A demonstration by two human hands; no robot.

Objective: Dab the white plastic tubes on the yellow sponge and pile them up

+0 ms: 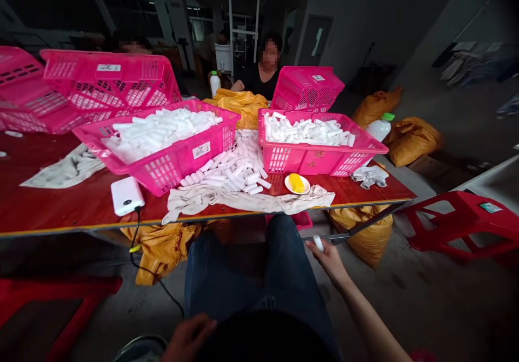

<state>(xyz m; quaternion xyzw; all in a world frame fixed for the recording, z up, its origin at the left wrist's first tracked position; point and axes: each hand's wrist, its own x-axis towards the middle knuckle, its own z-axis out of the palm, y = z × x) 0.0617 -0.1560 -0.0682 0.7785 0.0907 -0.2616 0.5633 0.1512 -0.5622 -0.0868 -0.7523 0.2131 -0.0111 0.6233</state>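
My right hand [328,256] hangs low beside my right knee, below the table edge, closed on a small white tube [318,242]. My left hand [187,339] rests near my left thigh at the bottom of the view, fingers curled, with nothing visible in it. On the red table [60,205] in front of me lies a heap of white tubes [235,170] on a grey cloth [243,200]. Two pink baskets [170,162] [316,159] full of white tubes stand to either side of the heap.
A white power bank [126,195] with a cable lies at the table's front edge. A small dish with something yellow [297,183] sits by the cloth. Empty pink baskets [101,81] are stacked at the back left. A person sits across the table. Yellow sacks and red stools [462,224] stand around.
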